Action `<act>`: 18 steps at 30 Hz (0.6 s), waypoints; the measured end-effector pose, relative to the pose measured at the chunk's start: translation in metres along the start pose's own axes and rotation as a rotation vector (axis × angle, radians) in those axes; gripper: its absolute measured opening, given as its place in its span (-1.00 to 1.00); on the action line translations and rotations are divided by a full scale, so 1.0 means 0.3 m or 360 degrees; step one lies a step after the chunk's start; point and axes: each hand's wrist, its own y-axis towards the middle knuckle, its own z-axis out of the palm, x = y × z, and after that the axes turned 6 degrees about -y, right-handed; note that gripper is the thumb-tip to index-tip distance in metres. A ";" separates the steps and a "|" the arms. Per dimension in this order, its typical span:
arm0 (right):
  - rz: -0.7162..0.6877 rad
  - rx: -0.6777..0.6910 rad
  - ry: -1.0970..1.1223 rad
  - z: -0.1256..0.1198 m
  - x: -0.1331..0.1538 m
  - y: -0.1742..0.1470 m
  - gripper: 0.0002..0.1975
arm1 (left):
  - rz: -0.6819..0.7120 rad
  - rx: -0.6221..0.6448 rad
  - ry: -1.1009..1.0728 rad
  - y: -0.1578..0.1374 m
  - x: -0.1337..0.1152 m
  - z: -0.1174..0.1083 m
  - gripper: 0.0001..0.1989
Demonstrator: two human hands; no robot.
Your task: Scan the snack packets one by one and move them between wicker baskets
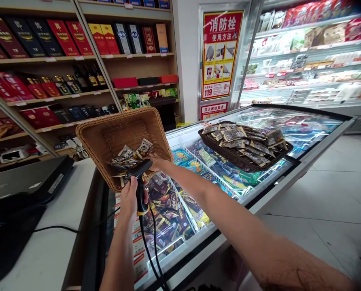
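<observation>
Shelves (pixel 139 55): they are lining the left and back with boxes (pixel 59 38) and bottles (pixel 91 76); a red poster (pixel 221 54) is hanging beside them, and a chiller (pixel 335 110) is glowing at the right.
Surface (pixel 57 220): it is running along the left, carrying a black device (pixel 22 182); a cable (pixel 57 227) is trailing across it.
Freezer (pixel 326 141): colourful packs (pixel 168 212) are lying under its glass, white wire dividers running between them.
Tan basket (pixel 97 145): it is tilting by the freezer's left end, its inside showing.
Packets (pixel 144 147): they are lying loosely inside the tan basket, partly hidden behind the scanner (pixel 140 196).
Cord (pixel 155 242): 2 dark lengths are hanging below the scanner.
Left hand (pixel 131 196): it is grasping the scanner by its handle, fingers wrapping around.
Right hand (pixel 158 159): it is reaching into the tan basket beside the packets; its fingertips are not showing clearly, so I cannot tell whether it is gripping any.
Dark basket (pixel 223 155): it is resting on the freezer glass, apart from the tan basket, holding 1 heap of similar packets.
</observation>
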 end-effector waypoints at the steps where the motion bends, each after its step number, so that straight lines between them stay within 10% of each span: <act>1: -0.0032 0.0044 -0.0165 -0.006 -0.006 0.000 -0.69 | -0.0002 0.0001 0.0004 -0.001 -0.001 0.002 -0.31; 9: -0.0146 0.0053 -0.0709 -0.130 -0.019 -0.122 -0.81 | 0.0044 0.0000 -0.0001 0.000 -0.003 0.014 -0.35; 18: 0.0976 -0.0535 0.1092 -0.252 -0.098 -0.548 -0.94 | -0.0169 0.0169 0.0148 -0.027 -0.007 0.066 -0.32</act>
